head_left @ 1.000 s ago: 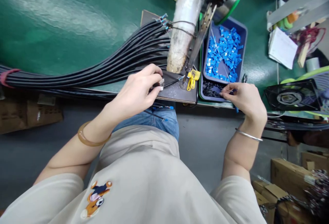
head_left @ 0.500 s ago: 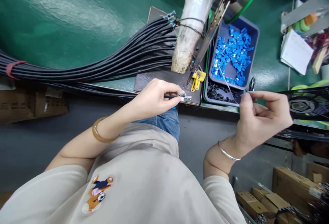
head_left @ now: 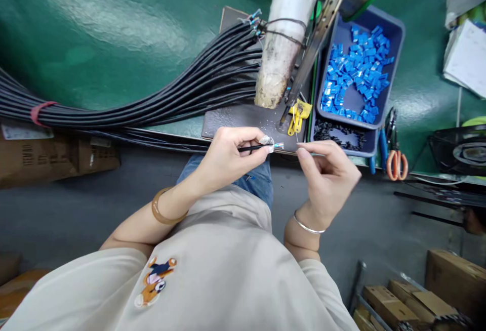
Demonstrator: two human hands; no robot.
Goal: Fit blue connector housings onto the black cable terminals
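Observation:
My left hand [head_left: 237, 156] pinches a black cable [head_left: 248, 148] near its stripped end, where small coloured wires [head_left: 279, 146] stick out past the fingertips. To the right of those wires, my right hand [head_left: 328, 171] holds a thin pale strand [head_left: 297, 129] between thumb and forefinger; it rises toward the yellow tool [head_left: 299, 117]. Above my hands hangs a soldering iron [head_left: 311, 57] beside a plastic-wrapped tube [head_left: 281, 52]. A bundle of black cables [head_left: 152, 106] comes in from the left, its stripped ends lying on a dark board [head_left: 239, 118].
A bin of blue connectors [head_left: 395, 57] stands right of the iron, over a tray of small black parts [head_left: 370, 143]. Orange-handled scissors [head_left: 397, 165] and blue-handled pliers [head_left: 383, 146] lie at the table edge. Papers [head_left: 467, 57] and a black fan [head_left: 461, 151] are farther right.
My right hand has moved left, from beside the bins to near the cable end. My left hand keeps its pinch on the cable. The camera view has shifted slightly.

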